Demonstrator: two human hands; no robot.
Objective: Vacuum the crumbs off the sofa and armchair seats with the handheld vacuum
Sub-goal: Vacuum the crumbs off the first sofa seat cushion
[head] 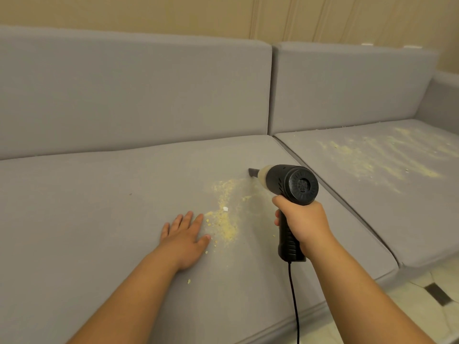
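Right hand (304, 220) grips the pistol handle of the black handheld vacuum (291, 188); nozzle tip touches the grey sofa seat cushion (99, 194) just beyond a yellow crumb patch (227, 214). Left hand (185, 235) lies flat, fingers straight, beside the crumbs. More crumbs (372, 157) cover the adjacent right cushion.

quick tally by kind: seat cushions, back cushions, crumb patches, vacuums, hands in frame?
Seat cushions: 2 (left, right)
Back cushions: 2 (left, right)
Crumb patches: 2 (left seat, right seat)
Handheld vacuum: 1
Hands: 2 (left hand, right hand)
Total: 9
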